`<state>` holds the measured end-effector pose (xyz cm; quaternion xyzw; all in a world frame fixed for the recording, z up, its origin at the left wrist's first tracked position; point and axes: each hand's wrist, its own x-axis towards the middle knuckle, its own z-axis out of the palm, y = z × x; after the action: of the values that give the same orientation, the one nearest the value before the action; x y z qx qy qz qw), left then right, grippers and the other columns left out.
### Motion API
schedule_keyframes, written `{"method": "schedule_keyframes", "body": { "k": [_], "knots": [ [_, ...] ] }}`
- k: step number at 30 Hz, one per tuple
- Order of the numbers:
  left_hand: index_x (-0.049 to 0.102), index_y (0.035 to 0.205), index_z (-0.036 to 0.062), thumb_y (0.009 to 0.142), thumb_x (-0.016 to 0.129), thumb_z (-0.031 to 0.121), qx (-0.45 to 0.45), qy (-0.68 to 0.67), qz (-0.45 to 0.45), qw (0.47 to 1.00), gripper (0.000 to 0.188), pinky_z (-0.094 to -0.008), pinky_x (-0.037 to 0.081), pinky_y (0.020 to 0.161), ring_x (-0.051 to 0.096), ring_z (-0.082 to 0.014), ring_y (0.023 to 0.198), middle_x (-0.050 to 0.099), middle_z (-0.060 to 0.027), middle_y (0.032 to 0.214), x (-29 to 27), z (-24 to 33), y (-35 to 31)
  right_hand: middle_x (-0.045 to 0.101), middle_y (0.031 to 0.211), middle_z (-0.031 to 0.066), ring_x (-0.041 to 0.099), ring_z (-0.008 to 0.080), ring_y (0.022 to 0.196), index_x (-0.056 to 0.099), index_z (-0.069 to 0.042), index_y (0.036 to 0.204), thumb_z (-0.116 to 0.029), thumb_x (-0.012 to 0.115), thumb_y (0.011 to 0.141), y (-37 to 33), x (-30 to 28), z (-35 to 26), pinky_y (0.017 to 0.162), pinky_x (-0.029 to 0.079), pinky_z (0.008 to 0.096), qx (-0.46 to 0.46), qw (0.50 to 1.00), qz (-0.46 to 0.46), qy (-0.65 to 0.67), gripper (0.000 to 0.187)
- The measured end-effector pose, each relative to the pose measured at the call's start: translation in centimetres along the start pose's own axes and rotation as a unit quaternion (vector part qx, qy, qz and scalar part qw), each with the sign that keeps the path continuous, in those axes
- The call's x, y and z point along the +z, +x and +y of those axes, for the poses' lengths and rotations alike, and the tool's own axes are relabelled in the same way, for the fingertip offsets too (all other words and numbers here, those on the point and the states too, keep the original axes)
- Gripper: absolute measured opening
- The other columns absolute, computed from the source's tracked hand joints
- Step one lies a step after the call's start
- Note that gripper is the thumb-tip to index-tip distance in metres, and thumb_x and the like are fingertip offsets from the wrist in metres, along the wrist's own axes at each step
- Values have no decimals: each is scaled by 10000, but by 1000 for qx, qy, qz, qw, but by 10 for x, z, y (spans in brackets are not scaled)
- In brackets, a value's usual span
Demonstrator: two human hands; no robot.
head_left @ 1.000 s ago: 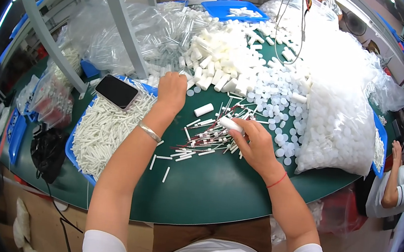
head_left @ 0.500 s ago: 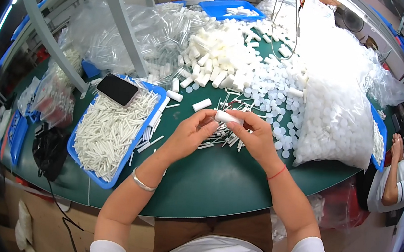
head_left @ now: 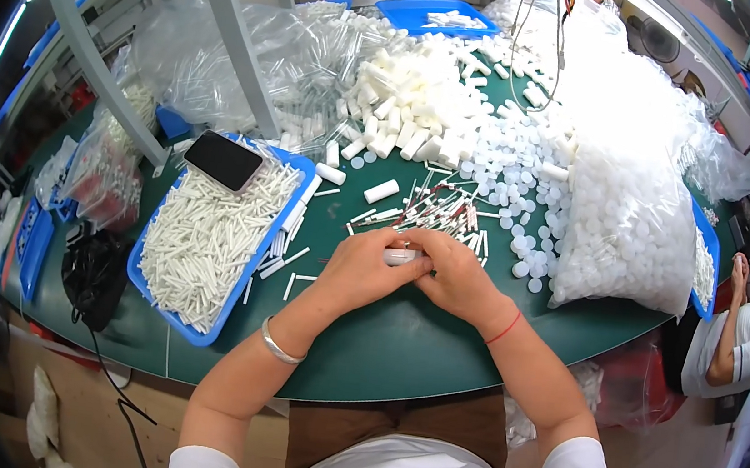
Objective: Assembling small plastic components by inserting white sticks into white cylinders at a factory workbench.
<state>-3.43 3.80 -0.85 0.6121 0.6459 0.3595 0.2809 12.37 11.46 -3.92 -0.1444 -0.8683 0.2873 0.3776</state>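
Observation:
Both my hands are closed around a short white cylinder, low over the green table. My left hand grips its left side and my right hand its right side. The fingers meet around the piece and hide most of it. Just beyond my hands lies a loose heap of thin white sticks, some with dark red parts. A single white cylinder rests left of that heap. Translucent round caps are scattered to its right.
A blue tray of short white sticks stands at left, a phone on it. White cylinders are piled at the back beside clear plastic bags. A bulging bag of caps sits at right. Other people work across and at right.
My hands have drawn nearer to me and closed tighter around the white cylinder, now mostly covered. The stick heap behind them shows more fully.

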Motion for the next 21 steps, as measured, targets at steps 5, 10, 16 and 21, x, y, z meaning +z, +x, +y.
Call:
{"method": "schedule_keyframes", "body": {
  "k": [5, 10, 16, 21],
  "knots": [
    [615, 902, 24, 916, 549, 316, -76, -272, -80, 956, 299, -255, 429, 623, 536, -108, 681, 587, -34, 765, -6, -23, 5, 611, 1031, 39, 566, 94, 796, 580, -39, 1172, -76, 719, 808, 8, -13, -11, 736, 490, 261, 152, 969, -16, 195, 392],
    [567, 1020, 45, 964, 484, 372, -61, -387, -113, 913, 341, -228, 355, 615, 437, -81, 701, 506, 7, 804, 5, -8, -1, 601, 1161, 80, 594, 144, 972, 644, -28, 1084, -105, 727, 816, 3, -13, 6, 839, 484, 275, 91, 976, 3, 198, 291],
    [562, 909, 57, 988, 392, 422, -84, -316, -75, 942, 410, -242, 342, 589, 423, -90, 663, 500, -1, 771, 8, -4, -10, 531, 1294, 135, 555, 236, 1136, 545, -45, 1249, -220, 693, 866, 10, -6, -8, 913, 493, 377, 234, 800, -88, 545, 446],
    [499, 731, 90, 988, 327, 387, 1, -285, -53, 957, 429, -239, 300, 513, 391, -88, 581, 450, 13, 651, 13, 0, -14, 558, 1261, 119, 577, 230, 1106, 463, -26, 1346, -238, 680, 872, 8, -1, -12, 861, 540, 384, 243, 757, -122, 594, 563]
  ]
}}
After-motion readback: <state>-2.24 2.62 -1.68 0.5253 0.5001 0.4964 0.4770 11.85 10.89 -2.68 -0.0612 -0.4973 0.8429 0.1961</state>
